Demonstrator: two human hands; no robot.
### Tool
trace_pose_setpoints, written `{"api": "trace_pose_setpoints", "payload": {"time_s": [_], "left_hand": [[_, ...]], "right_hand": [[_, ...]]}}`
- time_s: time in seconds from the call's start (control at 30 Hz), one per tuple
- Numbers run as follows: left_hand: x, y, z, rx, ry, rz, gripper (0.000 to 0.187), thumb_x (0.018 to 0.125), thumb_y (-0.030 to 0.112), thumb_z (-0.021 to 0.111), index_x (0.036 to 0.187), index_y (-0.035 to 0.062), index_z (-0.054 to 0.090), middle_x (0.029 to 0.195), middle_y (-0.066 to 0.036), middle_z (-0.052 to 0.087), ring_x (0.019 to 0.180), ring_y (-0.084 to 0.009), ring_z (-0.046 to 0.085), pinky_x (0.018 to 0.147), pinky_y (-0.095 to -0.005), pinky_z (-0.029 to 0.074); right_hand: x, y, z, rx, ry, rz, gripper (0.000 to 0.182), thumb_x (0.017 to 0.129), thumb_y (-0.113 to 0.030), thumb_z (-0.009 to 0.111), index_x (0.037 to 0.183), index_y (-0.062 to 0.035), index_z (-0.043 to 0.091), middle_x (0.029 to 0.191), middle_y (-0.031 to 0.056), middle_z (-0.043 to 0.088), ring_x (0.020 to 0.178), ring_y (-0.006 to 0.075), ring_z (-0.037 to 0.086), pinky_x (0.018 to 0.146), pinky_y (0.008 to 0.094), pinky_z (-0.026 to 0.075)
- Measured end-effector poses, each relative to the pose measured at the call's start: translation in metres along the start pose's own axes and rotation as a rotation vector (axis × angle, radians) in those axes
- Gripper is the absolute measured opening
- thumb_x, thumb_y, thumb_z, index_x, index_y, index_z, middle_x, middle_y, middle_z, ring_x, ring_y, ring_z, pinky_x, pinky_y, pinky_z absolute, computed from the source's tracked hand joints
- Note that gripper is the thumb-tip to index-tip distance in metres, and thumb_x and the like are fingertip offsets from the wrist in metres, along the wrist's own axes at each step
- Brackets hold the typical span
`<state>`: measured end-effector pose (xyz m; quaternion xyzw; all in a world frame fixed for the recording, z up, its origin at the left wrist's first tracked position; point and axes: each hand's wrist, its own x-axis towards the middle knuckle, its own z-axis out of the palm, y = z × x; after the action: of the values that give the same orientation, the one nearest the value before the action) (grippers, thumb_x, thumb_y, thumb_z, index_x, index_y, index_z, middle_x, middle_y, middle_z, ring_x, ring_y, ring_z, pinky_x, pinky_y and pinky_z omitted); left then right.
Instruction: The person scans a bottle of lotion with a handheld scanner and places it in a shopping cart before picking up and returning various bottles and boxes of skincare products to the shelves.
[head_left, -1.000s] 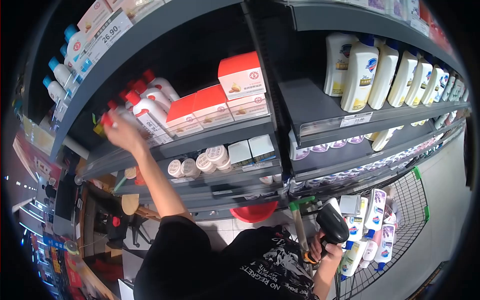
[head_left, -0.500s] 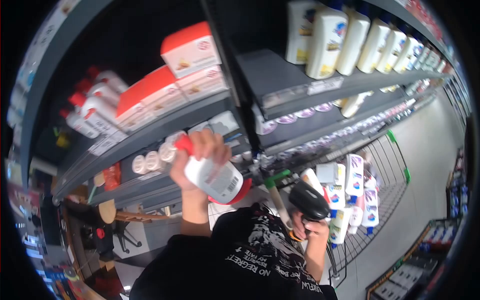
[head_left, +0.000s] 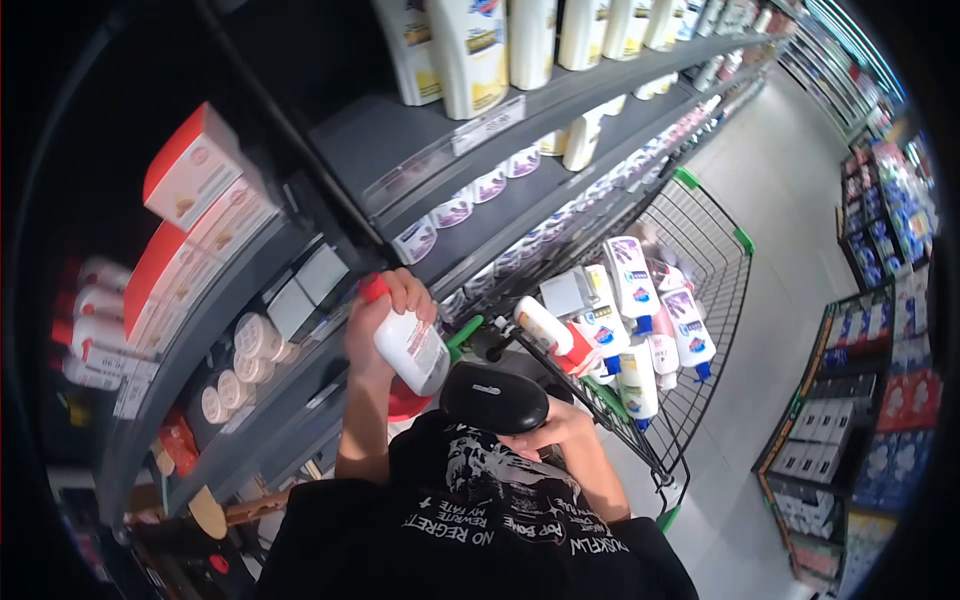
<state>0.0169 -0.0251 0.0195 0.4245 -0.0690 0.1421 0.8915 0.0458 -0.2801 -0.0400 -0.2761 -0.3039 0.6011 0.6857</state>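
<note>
One white bottle [head_left: 412,352] with a red cap [head_left: 374,288]: had it in the left hand [head_left: 366,332], fingers curled over its shoulder just below the cap and closed on it. Held it tilted in front of the black shirt [head_left: 480,550], cap toward the shelves, printed side showing. Gripped a black scanner [head_left: 494,398] in the right hand [head_left: 552,428], near the bottle's base; could not tell the exact finger placement, with much of it behind the scanner's broad head. Could not tell contact from a narrow gap between bottle and scanner. Had a red basin [head_left: 405,403] partly in view below the bottle. Saw red-and-white boxes [head_left: 196,168] stacked on the shelf to the left, beside blurred red-capped bottles [head_left: 98,335], with round jars [head_left: 258,338] one level lower. Had a wire cart [head_left: 722,262] close on the right, with bottles [head_left: 628,280] and a pale box [head_left: 566,292] in it.
</note>
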Motion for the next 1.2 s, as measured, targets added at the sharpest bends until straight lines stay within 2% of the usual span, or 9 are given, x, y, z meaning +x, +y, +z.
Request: {"api": "trace_pose_setpoints", "payload": {"time_s": [0.1, 0.2, 0.27, 0.43, 0.7, 0.83, 0.93, 1.13, 1.2], "left_hand": [[-0.007, -0.019, -0.002, 0.534, 0.047, 0.063, 0.014, 0.088, 0.015, 0.056, 0.083, 0.0022, 0.054, 0.091, -0.01, 0.053, 0.08, -0.018, 0.05, 0.073, -0.03, 0.04], [-0.002, -0.029, 0.011, 0.817, -0.171, 0.101, 0.007, 0.084, 0.006, 0.058, 0.089, 0.0017, 0.056, 0.095, -0.012, 0.056, 0.088, -0.0198, 0.054, 0.082, -0.0309, 0.041], [0.011, -0.044, 0.033, 0.999, -0.374, 0.167, 0.019, 0.082, 0.014, 0.068, 0.092, 0.0025, 0.056, 0.102, -0.012, 0.058, 0.098, -0.0296, 0.054, 0.088, -0.037, 0.042], [0.023, -0.083, 0.055, 1.086, -0.555, 0.231, 0.025, 0.081, 0.021, 0.07, 0.094, 0.0037, 0.058, 0.117, -0.014, 0.055, 0.114, -0.0328, 0.05, 0.1, -0.0429, 0.039], [0.045, -0.152, 0.093, 0.931, -0.864, 0.149, 0.03, 0.072, 0.001, 0.068, 0.101, 0.0052, 0.064, 0.129, -0.014, 0.051, 0.124, -0.0324, 0.047, 0.102, -0.0399, 0.041], [0.05, -0.226, 0.109, 1.649, -1.213, 0.424, 0.027, 0.081, 0.022, 0.061, 0.106, 0.017, 0.069, 0.131, -0.005, 0.054, 0.126, -0.0289, 0.046, 0.108, -0.0504, 0.034], [0.037, -0.301, 0.089, 1.759, -1.331, 0.286, 0.027, 0.085, 0.023, 0.06, 0.11, 0.0169, 0.068, 0.13, -0.007, 0.054, 0.125, -0.0285, 0.047, 0.106, -0.053, 0.033], [0.031, -0.262, 0.11, 1.662, -1.32, -0.329, 0.041, 0.079, 0.02, 0.07, 0.119, 0.013, 0.06, 0.116, -0.015, 0.06, 0.107, -0.0316, 0.06, 0.092, -0.0436, 0.047], [0.027, -0.222, 0.1, 1.503, -1.15, -0.111, 0.038, 0.081, 0.019, 0.071, 0.116, 0.01, 0.06, 0.106, -0.014, 0.063, 0.098, -0.034, 0.062, 0.086, -0.0418, 0.05]], "right_hand": [[-0.001, 0.005, -0.004, 0.021, -0.063, 0.025, 0.029, 0.083, -0.006, 0.065, 0.107, 0.0055, 0.053, 0.071, 0.0072, 0.056, 0.048, 0.0126, 0.055, 0.044, 0.0262, 0.043], [-0.001, 0.008, -0.006, 0.021, -0.114, -0.013, 0.023, 0.085, -0.008, 0.063, 0.101, 0.006, 0.055, 0.068, 0.006, 0.055, 0.048, 0.012, 0.054, 0.045, 0.0261, 0.043], [-0.003, 0.007, -0.006, 0.018, -0.114, -0.037, 0.02, 0.085, -0.008, 0.062, 0.097, 0.0062, 0.055, 0.067, 0.0057, 0.055, 0.048, 0.0123, 0.054, 0.045, 0.0264, 0.043], [-0.012, 0.0, -0.009, -0.037, -0.172, -0.19, 0.022, 0.085, -0.009, 0.065, 0.094, 0.0075, 0.054, 0.065, 0.0067, 0.053, 0.048, 0.0126, 0.054, 0.044, 0.0267, 0.043], [-0.1, 0.022, 0.0, 0.53, 0.189, -0.96, 0.04, 0.081, -0.021, 0.066, 0.11, -0.0034, 0.046, 0.066, 0.0069, 0.048, 0.045, 0.0156, 0.047, 0.039, 0.026, 0.042], [-0.121, 0.027, -0.001, 0.481, 0.375, -1.166, 0.035, 0.084, -0.022, 0.064, 0.108, -0.004, 0.045, 0.065, 0.0069, 0.047, 0.044, 0.0145, 0.046, 0.038, 0.0253, 0.042], [-0.118, 0.027, -0.006, 0.486, 0.413, -1.102, 0.037, 0.084, -0.024, 0.063, 0.109, -0.0033, 0.044, 0.066, 0.0064, 0.046, 0.044, 0.0143, 0.045, 0.038, 0.0252, 0.041], [-0.119, 0.027, -0.006, 0.464, 0.469, -1.072, 0.036, 0.086, -0.023, 0.061, 0.11, -0.0022, 0.044, 0.065, 0.0052, 0.044, 0.042, 0.0118, 0.041, 0.036, 0.0231, 0.039], [-0.116, 0.024, -0.004, 0.464, 0.608, -1.083, 0.036, 0.087, -0.026, 0.061, 0.109, -0.0034, 0.045, 0.063, 0.0035, 0.042, 0.041, 0.0096, 0.038, 0.035, 0.0221, 0.037]]}}
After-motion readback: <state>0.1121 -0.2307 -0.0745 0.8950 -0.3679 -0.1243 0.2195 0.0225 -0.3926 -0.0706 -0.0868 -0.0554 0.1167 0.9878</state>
